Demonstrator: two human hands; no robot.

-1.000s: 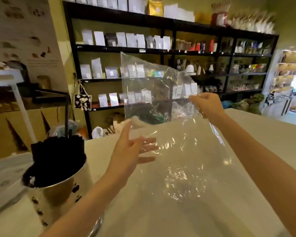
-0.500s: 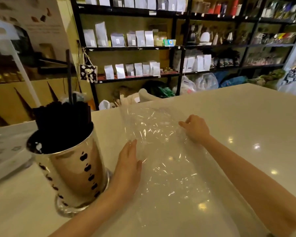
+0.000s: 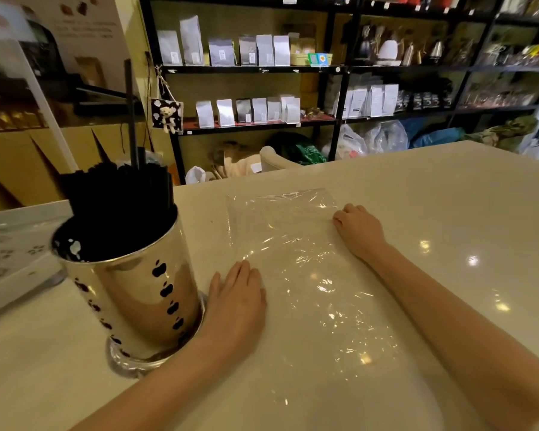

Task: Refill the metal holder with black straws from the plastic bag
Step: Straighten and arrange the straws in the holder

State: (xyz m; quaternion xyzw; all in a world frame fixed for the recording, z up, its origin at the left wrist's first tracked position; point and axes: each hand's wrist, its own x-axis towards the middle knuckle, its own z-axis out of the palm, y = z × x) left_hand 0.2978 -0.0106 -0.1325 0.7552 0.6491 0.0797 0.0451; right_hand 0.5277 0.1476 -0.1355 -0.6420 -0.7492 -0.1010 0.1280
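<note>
Room and counter, seen from my head. A black shelf unit point(image 3: 339, 70) fills the back wall, its tiers lined with white and grey pouches point(image 3: 249, 49), kettles and small packets; bags and sacks lie on the floor under it. A poster wall point(image 3: 59, 42) stands at the left, and a small cow-print tag point(image 3: 166, 115) hangs from the shelf's left post. The counter point(image 3: 448, 213) is pale, glossy and bare at the right, with ceiling lights reflected as bright spots. A white patterned box point(image 3: 10, 262) sits at its left edge.

The bag point(image 3: 296, 259), clear plastic, lies flat on the counter in front of me, its far end creased; I see no straws in it. The holder point(image 3: 137, 290), a shiny metal cylinder with black blotches, stands upright on a round base just left of the bag, packed with straws point(image 3: 119, 194); one straw rises well above the rest.

My left hand point(image 3: 235, 303) lies palm down, fingers spread flat, on the bag's left edge, just beside the holder's base, grasping nothing. My right hand point(image 3: 360, 231) rests on the bag's right edge near its far corner, fingers curled under; whether they pinch the plastic I cannot tell.
</note>
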